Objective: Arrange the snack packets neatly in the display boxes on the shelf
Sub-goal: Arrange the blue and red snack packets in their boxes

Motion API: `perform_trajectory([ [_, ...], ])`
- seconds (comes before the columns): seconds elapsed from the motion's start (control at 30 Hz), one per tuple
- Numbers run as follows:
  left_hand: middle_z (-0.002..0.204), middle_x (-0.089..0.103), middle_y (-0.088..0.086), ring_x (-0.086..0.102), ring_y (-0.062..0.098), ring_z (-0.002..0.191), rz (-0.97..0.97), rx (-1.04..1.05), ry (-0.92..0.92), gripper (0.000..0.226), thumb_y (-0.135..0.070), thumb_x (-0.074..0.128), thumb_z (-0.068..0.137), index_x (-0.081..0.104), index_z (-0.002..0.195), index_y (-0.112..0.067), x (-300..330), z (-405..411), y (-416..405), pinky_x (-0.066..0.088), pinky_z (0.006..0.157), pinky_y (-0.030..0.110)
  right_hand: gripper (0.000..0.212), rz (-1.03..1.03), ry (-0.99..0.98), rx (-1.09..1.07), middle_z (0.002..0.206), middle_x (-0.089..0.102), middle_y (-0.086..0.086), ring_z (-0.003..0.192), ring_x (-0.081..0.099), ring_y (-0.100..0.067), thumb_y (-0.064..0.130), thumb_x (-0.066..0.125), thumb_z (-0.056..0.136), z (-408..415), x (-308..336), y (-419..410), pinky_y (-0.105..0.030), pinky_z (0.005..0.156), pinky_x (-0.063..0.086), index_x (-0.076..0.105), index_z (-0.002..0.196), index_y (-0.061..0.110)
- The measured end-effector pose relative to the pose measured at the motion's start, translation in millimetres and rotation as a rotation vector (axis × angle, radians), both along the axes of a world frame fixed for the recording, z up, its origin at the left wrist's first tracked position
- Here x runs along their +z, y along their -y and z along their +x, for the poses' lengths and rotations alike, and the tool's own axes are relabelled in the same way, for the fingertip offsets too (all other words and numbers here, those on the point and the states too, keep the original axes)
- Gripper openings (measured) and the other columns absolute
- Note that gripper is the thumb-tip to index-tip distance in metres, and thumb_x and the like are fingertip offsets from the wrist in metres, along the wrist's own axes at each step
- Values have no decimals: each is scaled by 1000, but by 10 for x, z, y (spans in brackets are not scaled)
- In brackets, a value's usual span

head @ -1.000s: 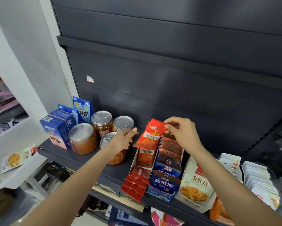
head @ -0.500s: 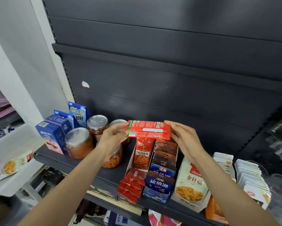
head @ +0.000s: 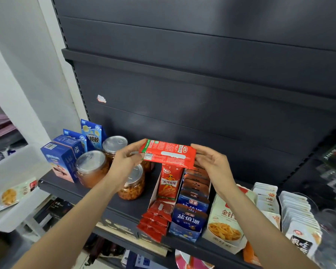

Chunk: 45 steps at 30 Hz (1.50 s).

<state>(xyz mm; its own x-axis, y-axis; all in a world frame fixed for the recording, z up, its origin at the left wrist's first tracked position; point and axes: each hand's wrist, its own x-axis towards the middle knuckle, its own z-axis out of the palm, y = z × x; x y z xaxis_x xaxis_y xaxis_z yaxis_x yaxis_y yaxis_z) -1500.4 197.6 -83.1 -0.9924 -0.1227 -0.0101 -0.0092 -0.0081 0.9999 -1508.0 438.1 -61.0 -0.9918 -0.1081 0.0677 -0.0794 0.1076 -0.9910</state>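
- Our left hand (head: 124,162) pinches one end of the red packet (head: 168,153), and our right hand (head: 211,162) holds the other end
- The packet lies flat in the air, above the red box (head: 153,193) on the shelf (head: 70,188)
- Risk: it could slip down crooked, because one packet (head: 168,183) already stands there

Clear jars (head: 90,167) beside blue cartons (head: 61,160)

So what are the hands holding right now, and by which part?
A red snack packet, held crosswise above the display box: the left hand pinches its left end, the right hand its right end.
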Motion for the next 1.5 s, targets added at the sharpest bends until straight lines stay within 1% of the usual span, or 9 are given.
perform_trajectory([
  [0.17,106,70,7,63,14,101,184,-89,137,29,1,46,94,62,118,-3,-56,1,-33,51,77,18,17,343,-279,-73,118,56,14,112,50,0,17,65,86,-79,51,-33,-10,82,41,71,100,24],
  [0.27,90,70,8,64,17,85,252,-113,278,20,-9,47,96,63,105,-3,-96,-26,-86,52,74,21,12,366,-334,-75,106,64,15,102,57,2,23,64,86,-102,96,-33,-12,82,44,71,96,21],
  [0.43,104,69,5,66,18,97,-99,-137,327,21,-28,49,97,65,101,-15,-271,-75,-141,47,94,31,9,469,-303,-53,83,61,23,81,59,13,29,61,88,-135,74,19,-2,67,43,67,89,23],
  [0.67,131,51,-8,43,5,122,-468,-285,238,36,-20,52,96,53,132,-15,-565,-182,-73,31,103,20,23,706,-203,82,105,69,3,93,61,-4,27,60,90,-195,-241,134,-15,77,49,69,108,16],
  [0.8,137,53,1,48,16,126,-527,-379,282,41,-22,53,96,49,136,-16,-655,-267,-82,36,110,40,24,918,-143,200,113,67,2,104,61,-10,29,53,94,-240,-391,295,-32,88,52,66,112,19],
  [0.93,121,63,0,57,10,109,-472,-411,253,34,-12,50,96,55,129,-16,-658,-289,-117,42,97,25,26,1098,-225,125,122,58,0,109,56,-13,23,54,94,-333,-519,368,-29,87,50,62,118,19],
  [1.17,125,61,-5,57,10,116,-388,-475,235,35,-16,68,85,60,118,-22,-661,-175,-46,47,98,26,42,1224,-333,43,133,48,-2,122,44,-16,21,56,93,-519,-649,400,-32,104,36,49,135,20],
  [1.33,139,35,-20,35,3,129,-451,-688,286,55,-18,78,75,57,126,-25,-601,-25,15,33,101,23,41,1260,-309,78,135,49,-4,124,44,-18,22,55,93,-563,-672,401,-34,105,35,50,134,19],
  [1.5,153,22,-14,19,8,139,-630,-737,232,50,-29,82,70,63,116,-34,-634,16,11,20,115,37,45,1234,-259,133,139,47,-2,127,43,-17,26,54,94,-483,-668,352,-35,106,36,45,138,21],
])
